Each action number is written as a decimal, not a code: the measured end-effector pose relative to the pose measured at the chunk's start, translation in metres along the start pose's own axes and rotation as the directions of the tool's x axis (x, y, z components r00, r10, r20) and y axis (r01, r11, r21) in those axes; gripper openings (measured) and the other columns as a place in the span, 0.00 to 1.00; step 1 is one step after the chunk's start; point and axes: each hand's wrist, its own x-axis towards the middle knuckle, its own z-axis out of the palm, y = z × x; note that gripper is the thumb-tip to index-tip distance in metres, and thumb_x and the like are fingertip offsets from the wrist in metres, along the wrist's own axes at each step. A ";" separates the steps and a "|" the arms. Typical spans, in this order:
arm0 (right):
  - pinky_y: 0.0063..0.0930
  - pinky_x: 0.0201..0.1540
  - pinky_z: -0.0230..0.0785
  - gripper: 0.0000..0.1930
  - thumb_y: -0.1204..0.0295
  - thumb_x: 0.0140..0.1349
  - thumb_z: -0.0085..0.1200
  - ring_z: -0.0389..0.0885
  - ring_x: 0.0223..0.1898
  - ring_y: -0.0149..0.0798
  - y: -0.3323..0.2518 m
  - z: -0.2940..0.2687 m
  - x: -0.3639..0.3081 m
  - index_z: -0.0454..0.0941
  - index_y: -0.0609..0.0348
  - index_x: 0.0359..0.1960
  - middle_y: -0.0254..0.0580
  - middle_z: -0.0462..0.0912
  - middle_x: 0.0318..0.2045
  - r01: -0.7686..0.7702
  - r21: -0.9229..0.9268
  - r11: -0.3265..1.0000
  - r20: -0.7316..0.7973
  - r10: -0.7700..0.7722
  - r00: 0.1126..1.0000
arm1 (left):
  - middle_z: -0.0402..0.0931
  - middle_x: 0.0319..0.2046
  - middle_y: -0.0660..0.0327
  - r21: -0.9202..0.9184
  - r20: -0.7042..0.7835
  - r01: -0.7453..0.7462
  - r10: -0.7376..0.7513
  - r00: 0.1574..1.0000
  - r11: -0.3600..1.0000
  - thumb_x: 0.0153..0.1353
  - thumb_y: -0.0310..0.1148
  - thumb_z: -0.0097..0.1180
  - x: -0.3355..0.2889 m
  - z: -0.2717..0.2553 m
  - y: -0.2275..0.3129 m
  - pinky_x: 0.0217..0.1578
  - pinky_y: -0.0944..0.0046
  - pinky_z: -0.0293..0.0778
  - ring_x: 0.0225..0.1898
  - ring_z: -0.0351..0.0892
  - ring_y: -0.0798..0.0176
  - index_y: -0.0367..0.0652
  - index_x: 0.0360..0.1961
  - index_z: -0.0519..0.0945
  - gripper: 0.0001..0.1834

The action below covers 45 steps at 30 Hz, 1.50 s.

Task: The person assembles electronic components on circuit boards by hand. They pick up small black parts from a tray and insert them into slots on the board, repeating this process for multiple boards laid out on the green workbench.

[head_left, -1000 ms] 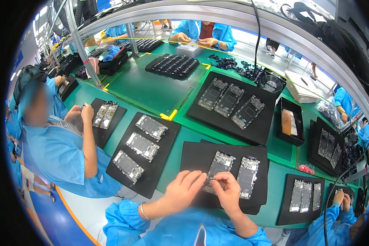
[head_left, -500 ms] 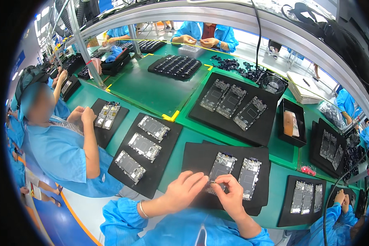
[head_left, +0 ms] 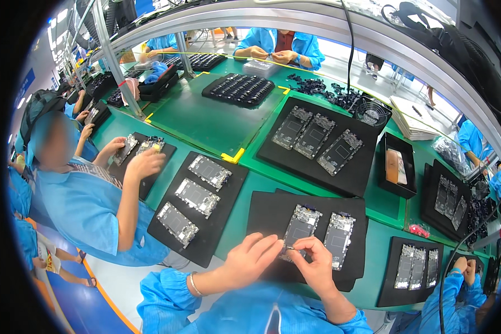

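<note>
My left hand point(head_left: 253, 258) and my right hand point(head_left: 316, 265) meet over the near edge of a black mat point(head_left: 267, 211) on the green bench. Together the fingertips pinch a small thin metal part point(head_left: 288, 247) just below the left of two silver phone frames point(head_left: 299, 225). The second frame point(head_left: 338, 232) lies to its right on the same mat. Blue sleeves cover both forearms, and a bracelet sits on my left wrist.
A black mat with three frames point(head_left: 195, 197) lies to my left, another with three point(head_left: 317, 136) further back. A co-worker in blue point(head_left: 83, 200) sits at left over a tray. A small black box point(head_left: 396, 165), a fan point(head_left: 372, 111) and more mats stand at right.
My hands stay together at the mat's near edge with only slight finger movement. The co-worker on the left shifted a hand over their tray.
</note>
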 end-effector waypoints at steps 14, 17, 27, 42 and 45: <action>0.27 0.42 0.71 0.10 0.72 0.53 0.62 0.80 0.37 0.37 0.004 -0.006 0.033 0.75 0.61 0.36 0.41 0.81 0.34 -0.107 -0.080 0.991 0.043 0.111 0.993 | 0.73 0.44 0.57 -0.111 0.157 0.167 -0.149 0.976 0.980 0.47 0.29 0.62 0.026 0.012 -0.017 0.37 0.61 0.76 0.44 0.73 0.51 0.41 0.46 0.74 0.22; 0.24 0.47 0.69 0.13 0.73 0.57 0.58 0.77 0.41 0.29 0.018 -0.013 0.047 0.74 0.64 0.43 0.38 0.79 0.36 -0.101 -0.047 0.994 -0.062 0.098 0.993 | 0.70 0.48 0.56 -0.070 0.449 0.335 -0.270 0.852 0.940 0.47 0.35 0.65 0.051 0.031 -0.050 0.46 0.56 0.72 0.49 0.69 0.49 0.41 0.50 0.71 0.28; 0.22 0.42 0.71 0.12 0.72 0.63 0.52 0.80 0.37 0.30 0.075 -0.063 0.025 0.74 0.66 0.45 0.40 0.81 0.36 -0.245 -0.252 0.936 -0.224 0.190 0.956 | 0.65 0.53 0.52 -0.255 0.446 0.196 -0.065 0.893 0.947 0.45 0.36 0.67 0.073 0.116 -0.044 0.56 0.50 0.62 0.56 0.61 0.45 0.42 0.54 0.68 0.34; 0.21 0.40 0.72 0.09 0.76 0.58 0.57 0.81 0.36 0.30 0.027 -0.051 0.000 0.78 0.62 0.41 0.41 0.82 0.36 -0.097 -0.030 0.995 -0.260 0.086 0.962 | 0.71 0.45 0.57 -0.322 0.107 0.047 -0.013 0.994 0.946 0.47 0.28 0.64 0.054 0.045 0.013 0.39 0.58 0.75 0.43 0.73 0.50 0.42 0.47 0.72 0.24; 0.21 0.41 0.72 0.08 0.80 0.56 0.57 0.79 0.37 0.29 0.015 -0.048 -0.007 0.76 0.64 0.39 0.39 0.79 0.36 -0.028 -0.113 0.993 -0.248 -0.001 0.969 | 0.72 0.44 0.58 -0.243 0.030 -0.020 0.028 0.999 0.970 0.45 0.28 0.65 0.045 0.046 0.020 0.36 0.61 0.76 0.41 0.74 0.53 0.41 0.46 0.73 0.24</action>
